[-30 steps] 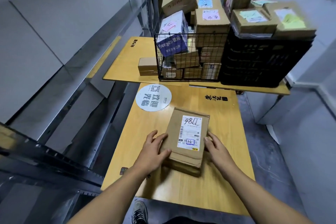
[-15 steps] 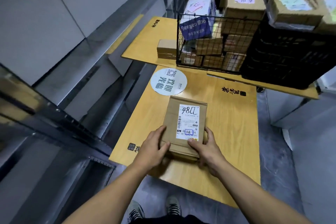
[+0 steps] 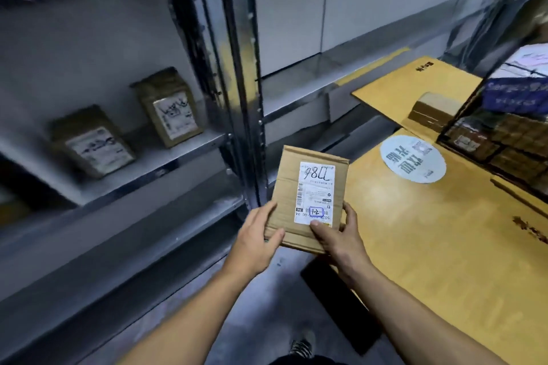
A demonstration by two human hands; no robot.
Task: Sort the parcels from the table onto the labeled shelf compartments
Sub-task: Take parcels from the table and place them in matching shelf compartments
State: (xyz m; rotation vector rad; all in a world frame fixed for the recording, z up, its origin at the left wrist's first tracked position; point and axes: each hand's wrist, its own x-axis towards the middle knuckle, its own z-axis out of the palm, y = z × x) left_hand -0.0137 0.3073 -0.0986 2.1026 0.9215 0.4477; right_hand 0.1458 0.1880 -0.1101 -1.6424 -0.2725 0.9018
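Observation:
A flat brown cardboard parcel with a white label marked "7786" and a boxed "1-2" is held in the air off the left edge of the wooden table. My left hand grips its lower left corner and my right hand grips its lower right edge, thumb on the label. The grey metal shelf stands to the left, with two brown labelled parcels lying in one compartment.
A shelf upright rises just behind the held parcel. A wire basket full of boxes and a small brown box sit at the right on a second table. A round white sticker lies on the near table. My shoe shows on the floor.
Both hands closed on the parcel and lifted it off the table, carrying it left toward the shelf. The view has swung left, bringing the shelf compartments into sight.

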